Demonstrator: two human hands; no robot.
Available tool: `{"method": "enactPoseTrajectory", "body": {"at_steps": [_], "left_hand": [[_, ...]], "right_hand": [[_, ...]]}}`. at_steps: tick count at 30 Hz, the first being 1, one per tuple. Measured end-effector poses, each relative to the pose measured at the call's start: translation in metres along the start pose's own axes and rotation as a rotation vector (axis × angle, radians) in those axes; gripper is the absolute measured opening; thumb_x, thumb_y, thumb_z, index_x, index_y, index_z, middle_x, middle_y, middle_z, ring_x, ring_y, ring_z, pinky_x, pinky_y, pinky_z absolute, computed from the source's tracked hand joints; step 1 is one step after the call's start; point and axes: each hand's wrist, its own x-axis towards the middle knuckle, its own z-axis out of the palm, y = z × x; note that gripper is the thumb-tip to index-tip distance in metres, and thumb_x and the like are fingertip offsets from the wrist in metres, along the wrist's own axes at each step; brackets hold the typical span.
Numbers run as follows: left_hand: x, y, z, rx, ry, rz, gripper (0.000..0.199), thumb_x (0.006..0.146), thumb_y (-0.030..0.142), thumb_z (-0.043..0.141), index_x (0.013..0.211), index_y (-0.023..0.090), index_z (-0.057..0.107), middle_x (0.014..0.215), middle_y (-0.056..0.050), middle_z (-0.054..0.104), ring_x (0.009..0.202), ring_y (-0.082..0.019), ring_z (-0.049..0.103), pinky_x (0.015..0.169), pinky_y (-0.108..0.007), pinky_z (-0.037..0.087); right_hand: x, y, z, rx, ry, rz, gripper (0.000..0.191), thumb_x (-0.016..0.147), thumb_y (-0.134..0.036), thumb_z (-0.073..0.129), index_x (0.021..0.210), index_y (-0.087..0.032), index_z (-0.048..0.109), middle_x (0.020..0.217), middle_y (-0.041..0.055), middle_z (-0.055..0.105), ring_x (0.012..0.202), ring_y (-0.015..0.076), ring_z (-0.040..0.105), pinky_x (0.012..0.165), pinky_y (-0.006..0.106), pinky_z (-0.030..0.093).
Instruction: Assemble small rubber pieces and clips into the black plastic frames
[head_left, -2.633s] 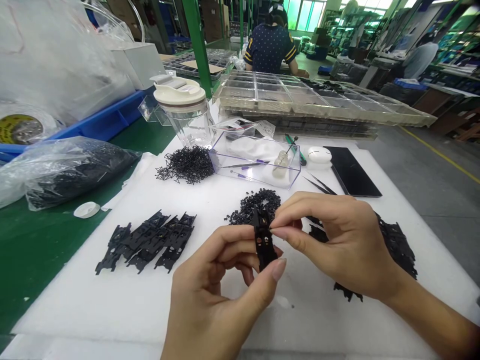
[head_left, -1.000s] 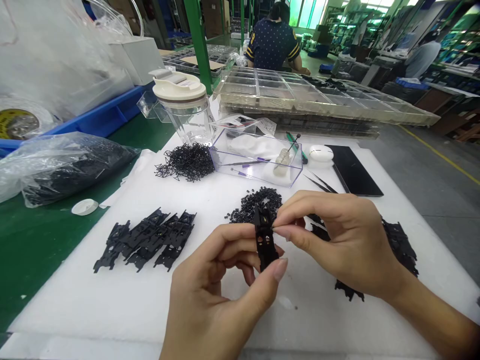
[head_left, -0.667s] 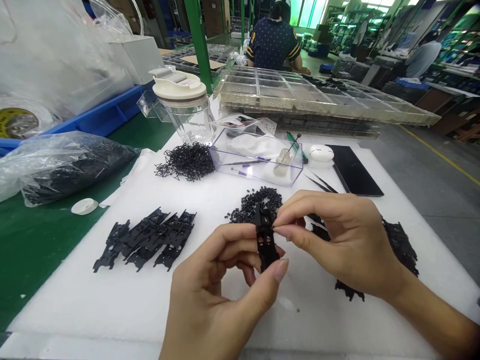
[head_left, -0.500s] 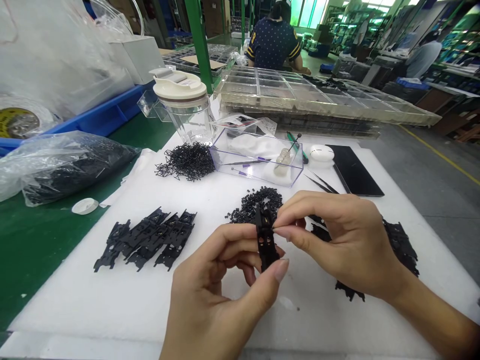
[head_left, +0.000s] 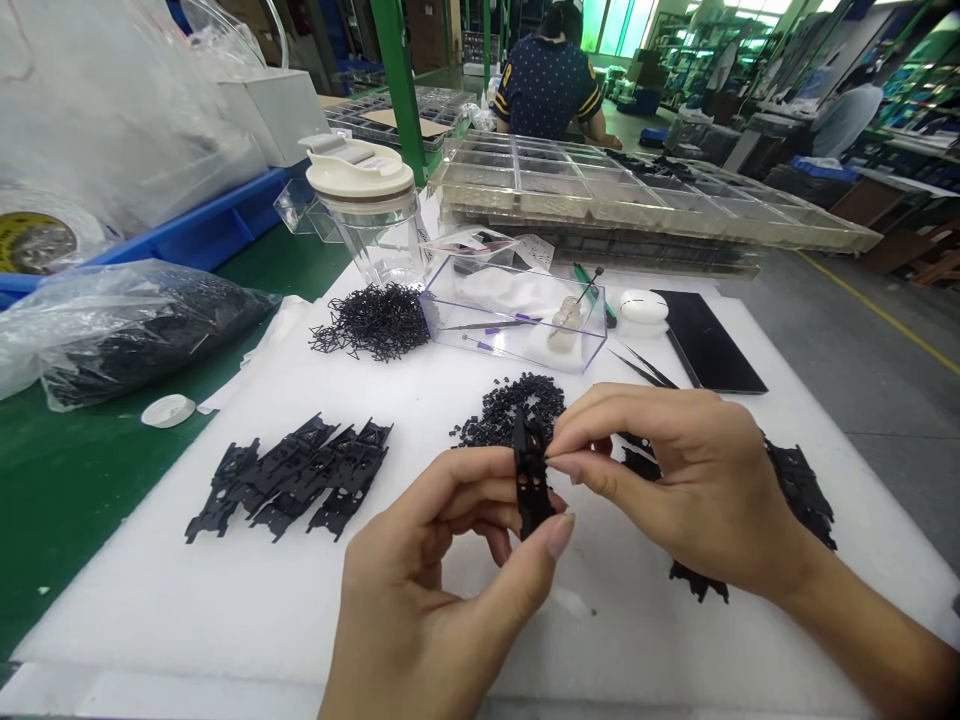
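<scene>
My left hand point(head_left: 457, 570) holds a narrow black plastic part point(head_left: 532, 480) upright between its thumb and fingers. From the right, my right hand point(head_left: 667, 480) pinches at the part's side edge with thumb and index finger; whatever is between those fingertips is too small to see. Behind the held part lies a pile of tiny black pieces point(head_left: 502, 408). Flat black parts point(head_left: 292, 475) overlap in a group at the left, and more black parts point(head_left: 804, 490) lie partly hidden behind my right hand.
A heap of thin black pieces point(head_left: 379, 322), a clear box point(head_left: 517, 320) with a small bottle, tweezers point(head_left: 645, 366), a white mouse-shaped object point(head_left: 643, 307) and a black flat device point(head_left: 709, 342) stand farther back. A lidded cup point(head_left: 367, 215) is behind. A person point(head_left: 547, 80) sits beyond the trays point(head_left: 600, 190).
My left thumb has shifted very slightly down and left along the black part. Otherwise both hands keep nearly the same pose.
</scene>
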Motion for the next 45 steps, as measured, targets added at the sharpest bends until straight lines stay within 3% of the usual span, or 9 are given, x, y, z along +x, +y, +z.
{"method": "enactPoseTrajectory", "body": {"at_steps": [10, 22, 26, 34, 45], "left_hand": [[0.0035, -0.0027, -0.0081, 0.059, -0.100, 0.032, 0.024, 0.079, 0.030, 0.086, 0.100, 0.026, 0.074, 0.085, 0.001, 0.080, 0.078, -0.017, 0.073, 0.065, -0.020, 0.057], [0.0005, -0.0011, -0.0060, 0.044, -0.042, 0.046, 0.023, 0.076, 0.026, 0.087, 0.096, 0.026, 0.075, 0.084, 0.000, 0.079, 0.076, -0.017, 0.072, 0.066, -0.022, 0.057], [0.0014, 0.0011, -0.0046, 0.041, -0.074, 0.026, 0.022, 0.076, 0.029, 0.087, 0.096, 0.027, 0.076, 0.084, 0.000, 0.079, 0.079, -0.019, 0.073, 0.066, -0.024, 0.057], [-0.0025, 0.0027, -0.0020, 0.028, -0.018, 0.014, 0.022, 0.074, 0.030, 0.088, 0.093, 0.031, 0.077, 0.086, 0.000, 0.078, 0.082, -0.024, 0.073, 0.068, -0.030, 0.059], [-0.0014, -0.0022, -0.0053, 0.031, -0.045, 0.067, 0.021, 0.074, 0.030, 0.088, 0.092, 0.032, 0.077, 0.087, 0.001, 0.077, 0.083, -0.023, 0.073, 0.066, -0.027, 0.060]], "right_hand": [[0.0005, -0.0007, -0.0018, 0.009, -0.021, 0.000, 0.005, 0.091, -0.011, 0.075, 0.089, -0.015, 0.074, 0.086, 0.0024, 0.077, 0.082, 0.0140, 0.072, 0.076, 0.026, 0.056], [-0.0009, -0.0007, 0.0007, 0.086, -0.016, 0.136, 0.008, 0.092, -0.017, 0.075, 0.086, -0.020, 0.074, 0.085, 0.0014, 0.076, 0.080, 0.0160, 0.070, 0.072, 0.029, 0.053], [-0.0009, 0.0002, -0.0002, 0.105, -0.028, 0.146, 0.007, 0.092, -0.018, 0.076, 0.086, -0.020, 0.074, 0.084, 0.0010, 0.076, 0.080, 0.0155, 0.069, 0.072, 0.028, 0.053], [-0.0019, -0.0005, 0.0004, 0.084, -0.011, 0.107, 0.008, 0.092, -0.017, 0.075, 0.085, -0.020, 0.074, 0.084, 0.0033, 0.076, 0.079, 0.0183, 0.070, 0.071, 0.032, 0.054], [-0.0023, -0.0018, 0.0028, 0.130, 0.004, 0.069, 0.008, 0.090, -0.012, 0.075, 0.085, -0.018, 0.075, 0.083, 0.0028, 0.076, 0.078, 0.0164, 0.070, 0.071, 0.030, 0.054]]}}
